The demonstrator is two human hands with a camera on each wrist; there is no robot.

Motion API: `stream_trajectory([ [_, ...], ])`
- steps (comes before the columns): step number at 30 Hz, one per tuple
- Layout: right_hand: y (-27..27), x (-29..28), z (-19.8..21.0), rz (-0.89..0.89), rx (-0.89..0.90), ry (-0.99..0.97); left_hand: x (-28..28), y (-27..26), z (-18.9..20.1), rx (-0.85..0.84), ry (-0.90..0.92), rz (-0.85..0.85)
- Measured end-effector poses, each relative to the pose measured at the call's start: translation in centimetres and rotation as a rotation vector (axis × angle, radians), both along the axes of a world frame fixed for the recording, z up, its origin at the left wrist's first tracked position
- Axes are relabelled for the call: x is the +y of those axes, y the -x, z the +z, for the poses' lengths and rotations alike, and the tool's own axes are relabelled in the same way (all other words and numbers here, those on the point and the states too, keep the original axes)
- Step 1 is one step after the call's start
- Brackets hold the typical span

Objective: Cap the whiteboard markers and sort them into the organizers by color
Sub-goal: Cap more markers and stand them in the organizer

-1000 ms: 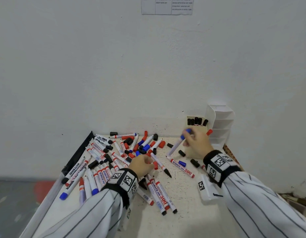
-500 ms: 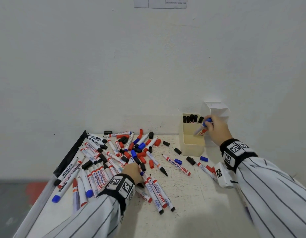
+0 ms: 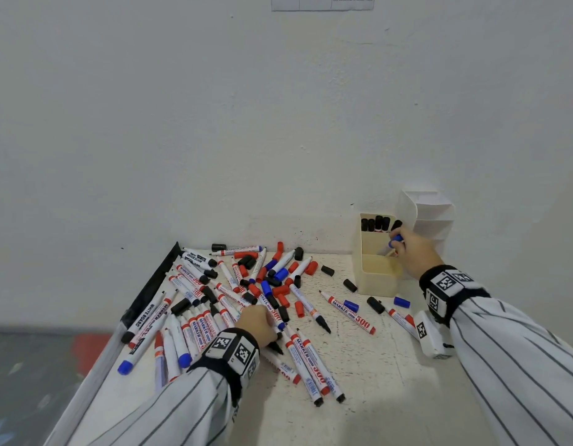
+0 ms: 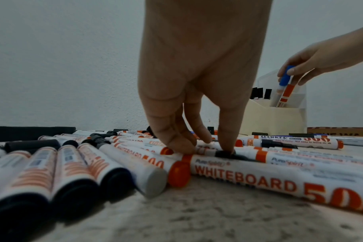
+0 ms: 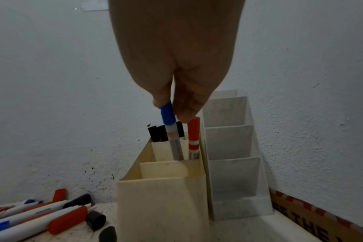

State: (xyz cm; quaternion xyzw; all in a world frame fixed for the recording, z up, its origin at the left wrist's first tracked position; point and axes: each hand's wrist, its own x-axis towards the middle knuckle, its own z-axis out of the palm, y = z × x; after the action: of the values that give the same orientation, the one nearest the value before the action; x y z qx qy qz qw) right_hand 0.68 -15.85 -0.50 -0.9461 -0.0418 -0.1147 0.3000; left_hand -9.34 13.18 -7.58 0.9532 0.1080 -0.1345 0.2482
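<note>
The white table (image 3: 359, 397) carried almost everything, and we kept our work in its far right corner, against the wall. Beside that wall stood the white stepped organizer (image 3: 434, 217), with nothing visible in its compartments, and just to its left the cream organizer (image 3: 375, 278), which touched it. In the back compartment of the cream one we saw several black-capped markers (image 3: 376, 223), so we judged that this place was for black.

The pile of markers and loose caps (image 3: 246, 284) lay on the left half of the table, mixed in red, blue and black, many still without caps. We judged that most of the task was not yet done.

Our right hand (image 3: 414, 249) pinched the blue-capped marker (image 5: 172, 131) by its cap, between thumb and fingers, and held it nearly upright with its lower end already inside the middle compartment. A red-capped marker (image 5: 193, 139) stood just beside it, at the same hand; we could not tell if the fingers held it too, or which compartment it stood in. Holding by the cap let the body go down straight.

Our left hand (image 4: 197, 81) pointed down into the pile, its fingertips (image 4: 183, 147) closing on a black piece, a cap or a marker's black end, probably to prepare the next one.
</note>
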Motion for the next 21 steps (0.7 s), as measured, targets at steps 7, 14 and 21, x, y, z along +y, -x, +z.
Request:
stream_trajectory([
  [7,-1.2,0.0,-1.2,-0.156,-0.13,0.144,1.3,0.6,0.0,0.04,-0.092,-0.009],
  [14,-2.3,-0.5,-2.4,-0.166,-0.07,0.289,2.2,0.5,0.4,0.076,-0.145,-0.131],
  [21,-2.1,-0.1,-2.5,-0.218,-0.05,0.395,2.3,0.4,0.3,0.08,-0.205,-0.217],
])
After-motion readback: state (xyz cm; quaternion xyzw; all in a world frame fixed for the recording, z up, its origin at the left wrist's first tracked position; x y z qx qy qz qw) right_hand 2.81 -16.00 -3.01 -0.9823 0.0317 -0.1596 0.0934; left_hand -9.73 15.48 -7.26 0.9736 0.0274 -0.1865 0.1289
